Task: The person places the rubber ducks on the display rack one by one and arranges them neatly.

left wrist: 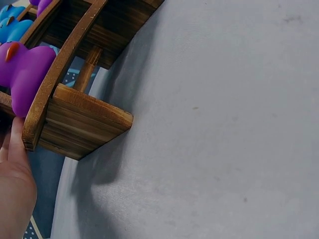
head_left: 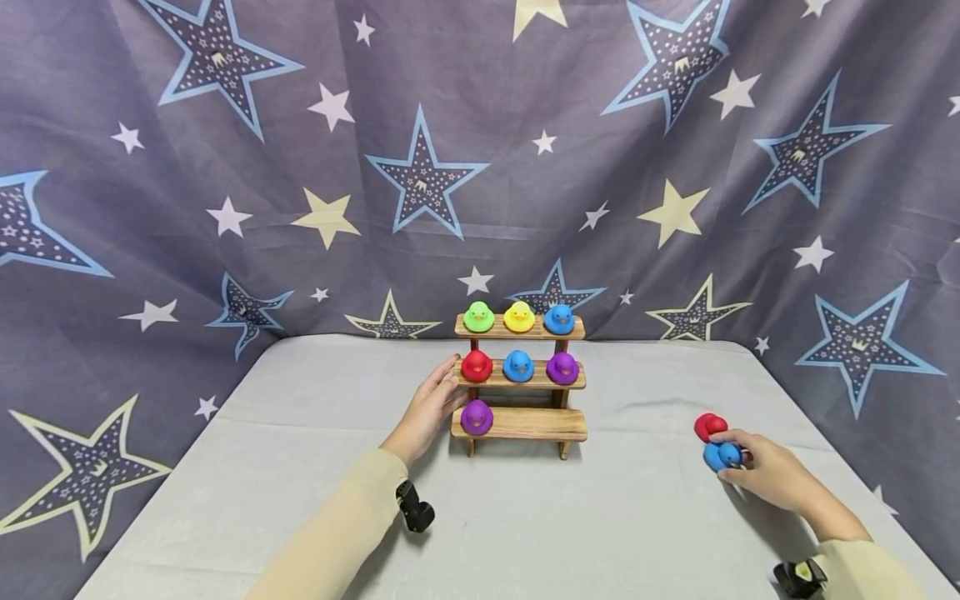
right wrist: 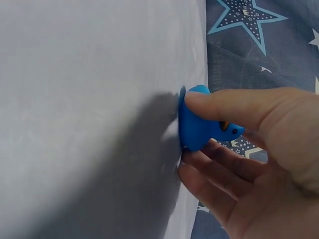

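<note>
At the right of the table my right hand (head_left: 772, 471) pinches a blue rubber duck (head_left: 722, 456) between thumb and fingers. The right wrist view shows this blue duck (right wrist: 199, 122) low at the tabletop, its head toward the palm. Just behind it sits a red rubber duck (head_left: 708, 426). My left hand (head_left: 426, 417) touches the left side of a three-tier wooden stand (head_left: 536, 423), its fingers fairly straight. In the left wrist view, fingertips meet the shelf edge beside a purple duck (left wrist: 30, 74); the thumb is not clearly seen.
Green (head_left: 478, 317), yellow (head_left: 519, 317) and blue ducks (head_left: 558, 319) line the top tier. Red (head_left: 476, 367), blue (head_left: 518, 367) and purple ducks (head_left: 562, 368) fill the middle one. A purple duck (head_left: 476, 417) sits at the bottom tier's left. Behind the table (head_left: 570, 525) hangs a starry cloth (head_left: 480, 75).
</note>
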Demonstrator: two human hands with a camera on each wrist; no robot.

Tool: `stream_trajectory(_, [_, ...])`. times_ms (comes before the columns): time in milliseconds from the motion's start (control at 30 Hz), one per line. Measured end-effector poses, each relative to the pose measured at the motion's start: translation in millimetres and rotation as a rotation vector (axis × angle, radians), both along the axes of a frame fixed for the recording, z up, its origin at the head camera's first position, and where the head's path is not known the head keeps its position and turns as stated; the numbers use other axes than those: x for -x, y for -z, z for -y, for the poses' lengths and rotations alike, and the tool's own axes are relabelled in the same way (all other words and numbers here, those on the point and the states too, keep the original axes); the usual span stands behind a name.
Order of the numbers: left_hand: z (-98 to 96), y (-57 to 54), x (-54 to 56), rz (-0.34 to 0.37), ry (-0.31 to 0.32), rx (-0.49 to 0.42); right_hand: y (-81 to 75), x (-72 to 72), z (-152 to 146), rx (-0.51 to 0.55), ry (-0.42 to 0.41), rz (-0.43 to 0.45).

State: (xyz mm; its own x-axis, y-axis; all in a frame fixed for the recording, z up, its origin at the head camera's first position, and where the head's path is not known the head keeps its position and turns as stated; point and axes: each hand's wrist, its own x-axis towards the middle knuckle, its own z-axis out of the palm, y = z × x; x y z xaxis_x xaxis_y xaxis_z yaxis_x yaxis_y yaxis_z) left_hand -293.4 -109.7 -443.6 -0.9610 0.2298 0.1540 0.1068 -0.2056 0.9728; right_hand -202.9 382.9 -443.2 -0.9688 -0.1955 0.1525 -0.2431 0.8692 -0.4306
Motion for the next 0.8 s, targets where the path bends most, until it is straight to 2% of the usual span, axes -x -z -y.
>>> stream_trajectory(433, [0.2,-0.6,0.2,0.005,-0.001,-0.007,-6.8,-3.4,4,0.011,-0.004,-0.02])
stream_trajectory(800, [0.8,-0.5,-0.1,0.006,0.003,-0.009,-26.2,-8.3,11,0.037,-0.014,-0.033])
